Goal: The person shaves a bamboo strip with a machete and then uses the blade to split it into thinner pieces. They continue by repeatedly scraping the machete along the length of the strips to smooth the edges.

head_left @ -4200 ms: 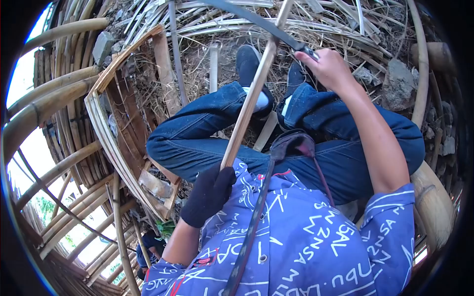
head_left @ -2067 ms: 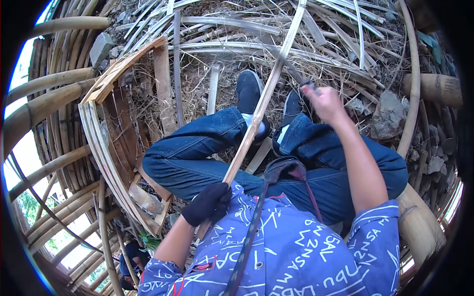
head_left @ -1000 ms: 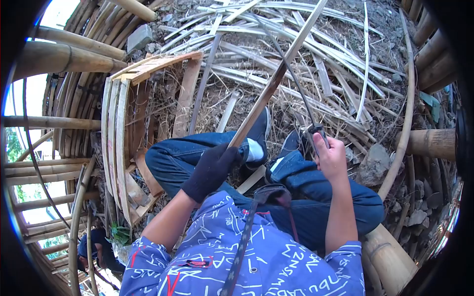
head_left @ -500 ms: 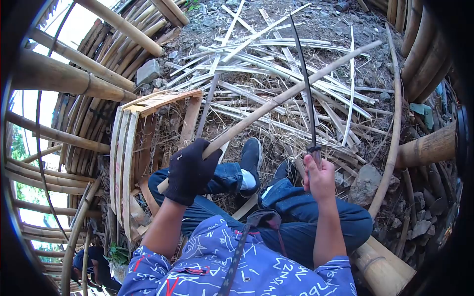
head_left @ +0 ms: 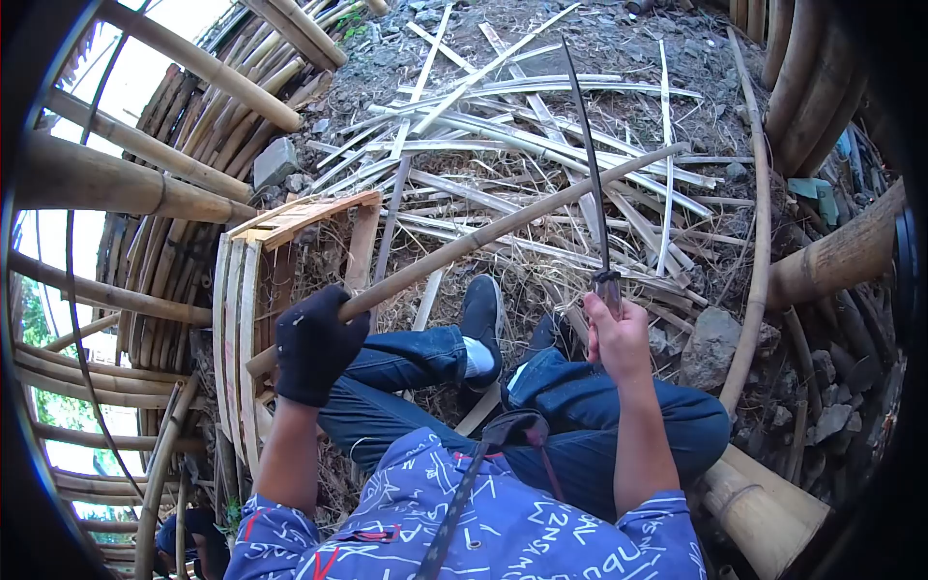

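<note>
My left hand (head_left: pixel 317 346), in a black knitted glove, is closed round a bamboo stick (head_left: pixel 503 232) near its lower end. The stick slants up to the right, across the front of my body. Bare, my right hand (head_left: pixel 621 333) grips the handle of a long, narrow, dark-bladed knife (head_left: pixel 588 145) that points up and away from me. Blade and stick cross in this view, right of the middle. Beneath both, pale split bamboo strips (head_left: pixel 541 145) lie heaped on the ground beyond my shoes (head_left: pixel 481 324).
A wooden slatted crate (head_left: pixel 230 319) stands at my left, beside bamboo poles (head_left: pixel 145 184). To my right are a large stone (head_left: pixel 717 348), a long thin pole (head_left: pixel 759 193) and a thick cut bamboo piece (head_left: pixel 764 512). Another person (head_left: pixel 193 541) shows at lower left.
My left hand has moved left and slightly down, drawing the stick back with it, so its far end sits lower and nearer. The knife stays upright, shifted slightly left.
</note>
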